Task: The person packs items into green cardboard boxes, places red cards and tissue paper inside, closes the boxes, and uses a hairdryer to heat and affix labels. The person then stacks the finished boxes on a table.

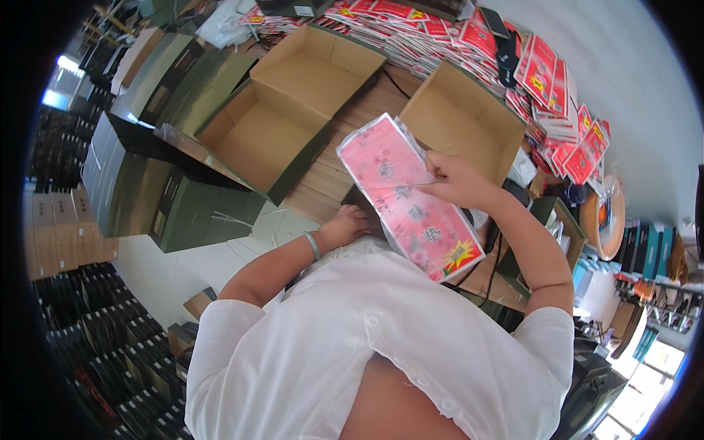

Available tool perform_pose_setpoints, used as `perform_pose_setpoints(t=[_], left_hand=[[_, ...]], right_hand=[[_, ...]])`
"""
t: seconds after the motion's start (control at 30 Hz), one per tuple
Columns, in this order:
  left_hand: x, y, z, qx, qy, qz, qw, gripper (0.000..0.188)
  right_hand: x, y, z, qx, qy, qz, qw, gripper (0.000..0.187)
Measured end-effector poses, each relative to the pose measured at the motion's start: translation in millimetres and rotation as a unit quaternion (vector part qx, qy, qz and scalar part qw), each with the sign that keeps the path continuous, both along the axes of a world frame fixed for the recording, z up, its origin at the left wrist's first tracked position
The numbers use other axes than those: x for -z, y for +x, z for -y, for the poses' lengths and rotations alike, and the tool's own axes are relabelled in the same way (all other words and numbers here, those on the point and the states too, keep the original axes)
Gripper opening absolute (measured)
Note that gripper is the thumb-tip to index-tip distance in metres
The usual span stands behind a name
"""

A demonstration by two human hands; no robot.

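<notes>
My right hand (458,180) pinches a long red and pink printed packet (411,202) in a clear plastic sleeve by its far right edge. The packet slants across the front of the wooden table (312,194), close to my body. My left hand (345,226), with a pale bracelet at its wrist, rests at the table's front edge with its fingers laid over a dark flat thing (359,198). The packet partly hides that dark thing. Beyond my hands lie an opened green box with a brown inside (271,132) and a second open box part (458,121).
Red packets (418,29) lie heaped along the table's back and right. A dark phone (495,23) lies on them. Green boxes (194,209) stand at the left, cartons (62,227) farther off. Another green box (554,238) and a round tub (612,220) are at the right.
</notes>
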State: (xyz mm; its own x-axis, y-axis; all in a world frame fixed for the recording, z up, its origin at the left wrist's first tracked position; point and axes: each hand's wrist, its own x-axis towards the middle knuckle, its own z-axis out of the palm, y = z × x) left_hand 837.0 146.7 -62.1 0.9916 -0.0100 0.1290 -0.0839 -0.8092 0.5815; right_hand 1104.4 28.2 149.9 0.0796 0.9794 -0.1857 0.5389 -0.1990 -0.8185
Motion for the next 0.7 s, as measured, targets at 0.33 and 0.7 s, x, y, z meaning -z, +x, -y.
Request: perform_pose_setpoints(t=[0.33,0.7], left_hand=[[-135.8,-29.6,-44.0,-0.089,-0.871,-0.059,0.479,0.073],[-144.2,-122.3,-185.3,-0.255,-0.763,0.11,0.583,0.077]], right_hand=[[-52.9,-59.6,-98.1,0.008,-0.011,-0.067,0.998,0.038],[-55.7,-197.2,-309.6,-0.13,0.117,0.094,0.98,0.029]])
